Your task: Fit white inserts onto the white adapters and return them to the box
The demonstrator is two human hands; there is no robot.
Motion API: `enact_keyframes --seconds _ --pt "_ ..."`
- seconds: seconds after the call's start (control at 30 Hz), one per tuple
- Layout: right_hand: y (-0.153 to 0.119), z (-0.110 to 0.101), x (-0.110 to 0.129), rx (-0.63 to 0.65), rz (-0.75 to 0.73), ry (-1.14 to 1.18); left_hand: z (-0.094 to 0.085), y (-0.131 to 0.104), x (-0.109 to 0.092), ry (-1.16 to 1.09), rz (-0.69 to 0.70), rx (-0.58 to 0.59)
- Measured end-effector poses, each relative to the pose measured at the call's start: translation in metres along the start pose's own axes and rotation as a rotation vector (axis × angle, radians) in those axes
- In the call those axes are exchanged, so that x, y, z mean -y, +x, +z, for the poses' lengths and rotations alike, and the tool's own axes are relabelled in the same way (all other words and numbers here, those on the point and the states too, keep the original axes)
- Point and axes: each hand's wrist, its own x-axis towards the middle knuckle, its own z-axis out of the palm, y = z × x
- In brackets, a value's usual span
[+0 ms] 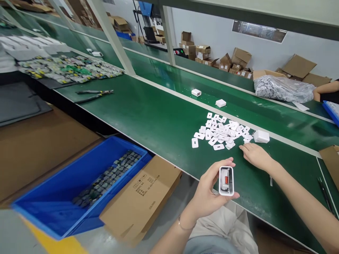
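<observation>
My left hand [208, 192] grips a white charger housing [226, 180] by its sides. The open end faces me, and a circuit board with a red part shows inside. My right hand [255, 154] is at the near right edge of a pile of small white end plates with slots [221, 132]. Its fingers are drawn together, tips down at the table; whatever they hold, if anything, is hidden. Just beyond that hand lies a white charger [261, 136] with prongs pointing left. A thin metal tool [271, 180] is partly hidden under my right forearm.
Two white chargers [196, 92] [220, 103] sit on the green belt. Pliers [94, 95] lie to the left, before a mass of circuit boards [71, 68]. A blue bin [39, 211] and a carton [143, 197] stand below the table edge. Another person's arm [325, 90] shows far right.
</observation>
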Motion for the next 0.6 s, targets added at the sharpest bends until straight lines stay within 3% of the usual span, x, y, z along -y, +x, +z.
enact_keyframes --seconds 0.23,0.4,0.5,0.6 --pt "-0.009 -0.01 0.004 -0.056 0.132 0.18 0.006 -0.001 -0.004 -0.036 -0.046 -0.003" --pt "-0.024 -0.065 0.034 -0.237 0.289 0.957 0.006 -0.001 -0.002 0.074 -0.136 -0.012" --pt "-0.036 -0.103 0.053 -0.293 0.218 1.144 0.007 0.0 0.003 0.189 -0.143 0.017" --pt "-0.043 -0.122 0.065 -0.191 0.075 1.184 0.009 0.002 0.006 0.285 -0.107 0.062"
